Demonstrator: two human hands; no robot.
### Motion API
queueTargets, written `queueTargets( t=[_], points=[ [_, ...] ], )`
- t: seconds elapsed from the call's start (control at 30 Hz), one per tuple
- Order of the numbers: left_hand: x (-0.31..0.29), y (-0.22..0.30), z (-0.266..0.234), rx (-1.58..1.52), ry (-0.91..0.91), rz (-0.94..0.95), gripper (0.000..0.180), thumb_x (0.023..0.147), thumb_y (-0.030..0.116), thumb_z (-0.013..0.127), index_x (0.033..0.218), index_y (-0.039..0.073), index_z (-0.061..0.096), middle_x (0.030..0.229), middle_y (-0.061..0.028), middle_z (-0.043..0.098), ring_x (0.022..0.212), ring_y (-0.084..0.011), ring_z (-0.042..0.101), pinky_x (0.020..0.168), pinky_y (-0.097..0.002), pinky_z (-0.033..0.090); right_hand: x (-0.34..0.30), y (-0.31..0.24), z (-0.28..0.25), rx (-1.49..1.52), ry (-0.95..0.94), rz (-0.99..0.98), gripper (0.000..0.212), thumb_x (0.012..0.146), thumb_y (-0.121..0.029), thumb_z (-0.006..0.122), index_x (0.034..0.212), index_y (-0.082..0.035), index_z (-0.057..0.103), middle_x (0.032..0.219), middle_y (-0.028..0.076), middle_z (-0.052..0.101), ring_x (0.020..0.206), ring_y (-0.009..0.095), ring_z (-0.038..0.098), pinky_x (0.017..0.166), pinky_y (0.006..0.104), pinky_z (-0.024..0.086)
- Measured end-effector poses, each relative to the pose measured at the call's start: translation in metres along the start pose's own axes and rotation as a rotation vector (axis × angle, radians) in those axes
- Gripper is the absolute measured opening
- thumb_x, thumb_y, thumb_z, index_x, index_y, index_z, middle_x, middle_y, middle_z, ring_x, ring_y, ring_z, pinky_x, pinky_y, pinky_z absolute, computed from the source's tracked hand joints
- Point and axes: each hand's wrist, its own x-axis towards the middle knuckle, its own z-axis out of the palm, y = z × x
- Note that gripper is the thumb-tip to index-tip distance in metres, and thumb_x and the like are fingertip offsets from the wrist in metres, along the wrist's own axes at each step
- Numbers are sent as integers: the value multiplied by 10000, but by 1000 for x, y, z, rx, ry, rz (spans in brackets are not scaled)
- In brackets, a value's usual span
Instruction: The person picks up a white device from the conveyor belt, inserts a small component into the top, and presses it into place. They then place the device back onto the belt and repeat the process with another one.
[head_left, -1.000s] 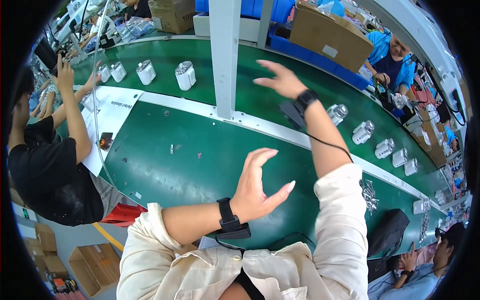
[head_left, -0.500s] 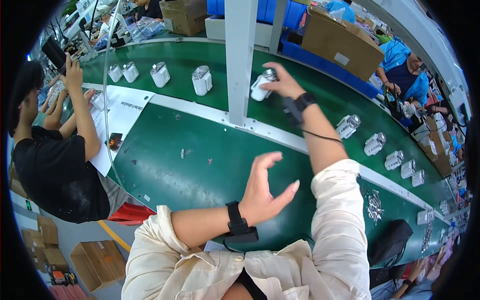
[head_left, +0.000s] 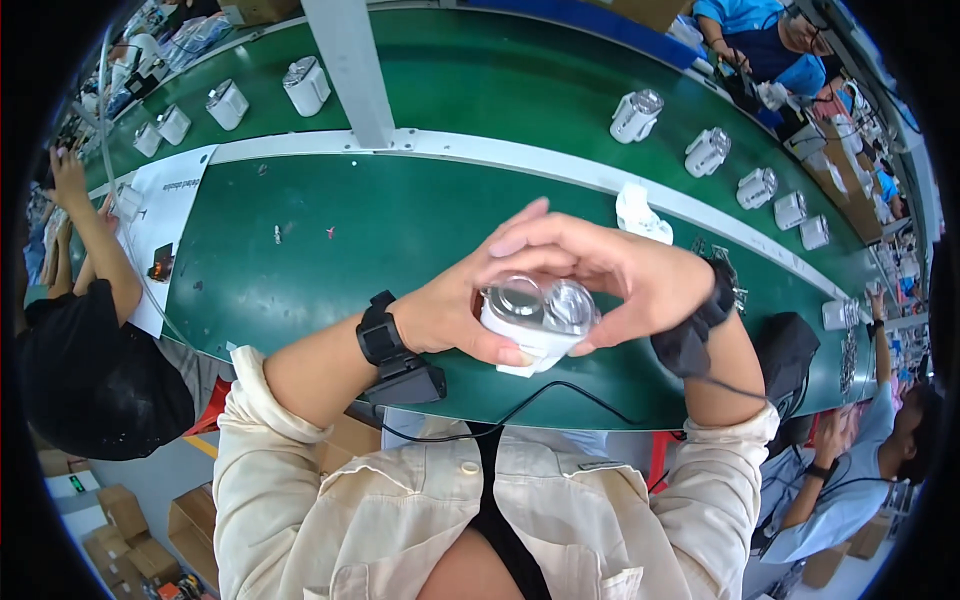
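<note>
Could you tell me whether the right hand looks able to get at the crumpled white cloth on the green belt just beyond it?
Probably yes: the white cloth lies uncovered just past the right hand. But that hand and the left hand both grip the white twin-lens part, so it must let go first.

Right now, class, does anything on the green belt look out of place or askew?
Yes. One white plastic unit lies tipped over on the pale divider strip, while the other white units stand upright in a row. A few small loose bits also lie scattered on the green belt.
</note>
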Motion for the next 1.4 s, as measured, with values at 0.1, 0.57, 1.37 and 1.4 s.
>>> queueTargets(
  t=[0.1, 0.57, 1.37, 1.4],
  points=[
    [-4, 4, 10, 180, 270, -120, 994, 662, 94, 842, 1471, 64, 266, 1323, -146, 494, 1225, -204, 495, 1016, -336, 416, -20, -9, 20, -629, 356, -196, 632, 656, -7, 778, 1223, -41, 500, 1258, 155, 530, 1149, 302, 536, 948, 359, 438],
    [1, 2, 19, 1184, 393, 281, 792, 606, 109, 841, 1315, 40, 496, 1153, -144, 603, 1056, -321, 584, 888, -380, 488, -24, 32, 23, -1051, 747, -571, 226, 705, -43, 784, 897, -18, 667, 812, 79, 614, 719, 204, 568, 637, 296, 441],
    [1, 1, 23, 1007, 404, 104, 774, 592, 132, 849, 1294, 62, 531, 1109, -121, 622, 997, -293, 614, 824, -361, 511, -25, 42, 22, -727, 776, -421, 212, 745, 35, 749, 951, 20, 700, 821, 80, 635, 667, 138, 570, 575, 243, 432],
    [1, 0, 23, 1018, 399, 125, 780, 586, 131, 847, 1297, 68, 531, 1109, -121, 622, 1002, -290, 613, 827, -360, 510, -24, 43, 23, -727, 787, -421, 222, 739, 36, 749, 956, 19, 705, 818, 82, 633, 667, 146, 572, 571, 248, 434]
  ],
)
